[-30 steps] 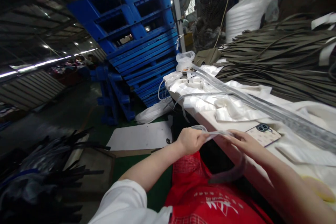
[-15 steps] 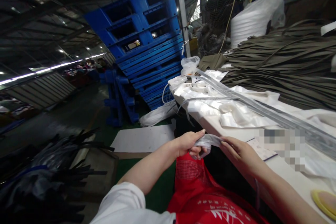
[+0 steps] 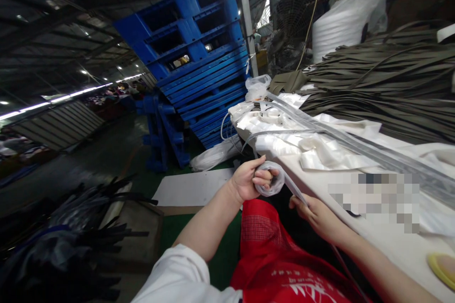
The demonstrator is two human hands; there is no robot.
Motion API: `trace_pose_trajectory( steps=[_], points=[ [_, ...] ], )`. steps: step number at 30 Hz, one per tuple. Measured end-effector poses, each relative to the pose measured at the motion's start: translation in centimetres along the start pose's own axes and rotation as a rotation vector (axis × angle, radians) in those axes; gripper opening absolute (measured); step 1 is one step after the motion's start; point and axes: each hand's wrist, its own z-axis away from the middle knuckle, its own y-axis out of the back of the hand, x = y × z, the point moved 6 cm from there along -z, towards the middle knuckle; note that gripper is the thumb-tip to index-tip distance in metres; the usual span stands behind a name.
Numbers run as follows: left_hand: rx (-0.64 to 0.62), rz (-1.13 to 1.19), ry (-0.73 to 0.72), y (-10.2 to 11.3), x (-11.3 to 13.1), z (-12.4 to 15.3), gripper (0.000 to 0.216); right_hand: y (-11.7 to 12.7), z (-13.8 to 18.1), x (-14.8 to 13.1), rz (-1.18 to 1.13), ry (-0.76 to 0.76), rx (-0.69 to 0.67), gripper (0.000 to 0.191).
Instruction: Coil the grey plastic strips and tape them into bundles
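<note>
My left hand [image 3: 251, 179] is closed inside a coil of translucent grey strip [image 3: 269, 192], with its fingers through the middle of the loop and the thumb stretched along the top. From the coil a taut length of the same strip runs down to my right hand [image 3: 316, 215], which pinches it between thumb and fingers. The strip's loose tail [image 3: 343, 258] hangs below the right wrist, over the red apron [image 3: 273, 255]. Both hands are in the air beside the near edge of the white table [image 3: 284, 163].
White folded strips [image 3: 320, 151] and a long clear plastic band [image 3: 341, 139] lie on the table. Behind them are many olive straps [image 3: 391, 75]. Stacked blue pallets [image 3: 209, 71] rise ahead. Black strips [image 3: 71, 227] lie at left. A yellow round object [image 3: 441, 270] sits at right.
My left hand has risen and turned, so the coil's round opening shows. My right hand has moved slightly down, and a longer straight length of strip stretches between the hands.
</note>
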Motion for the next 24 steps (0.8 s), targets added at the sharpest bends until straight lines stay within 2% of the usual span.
trace_pose_trajectory(
  steps=[2,4,7,9,12,14,16,20,24],
  points=[
    [0.015,-0.004,-0.098,-0.4,0.6,-0.4,0.058,-0.3,-0.2,-0.4,-0.042,-0.027,-0.002,0.051],
    [0.068,-0.069,-0.307,-0.5,1.3,-1.3,0.052,-0.9,-0.2,-1.2,-0.087,-0.045,-0.024,0.049],
    [0.285,-0.39,-0.765,-0.6,1.7,-1.9,0.043,-1.6,0.2,-3.2,-0.255,-0.067,-0.119,0.044],
    [0.374,-0.658,-0.884,-0.9,0.4,-2.4,0.035,-1.2,0.6,-4.4,-0.467,-0.091,-0.149,0.039],
    [0.337,-1.099,-0.802,-1.5,-2.2,-3.2,0.028,0.5,1.3,-5.1,-0.736,-0.147,-0.132,0.033],
    [0.312,-1.411,-0.774,-1.7,-3.0,-3.1,0.026,1.5,1.7,-4.7,-0.78,-0.195,-0.144,0.032],
    [0.278,-1.624,-0.76,-1.8,-3.2,-3.0,0.027,2.1,2.2,-3.9,-0.709,-0.248,-0.186,0.034],
    [0.123,-1.944,-0.65,-1.4,-3.7,-3.5,0.04,2.5,2.8,-2.2,-0.392,-0.274,-0.294,0.04],
    [-0.028,-2.051,-0.501,-0.7,-5.1,-4.0,0.054,2.4,3.3,-1.2,-0.124,-0.255,-0.418,0.041]
  ],
)
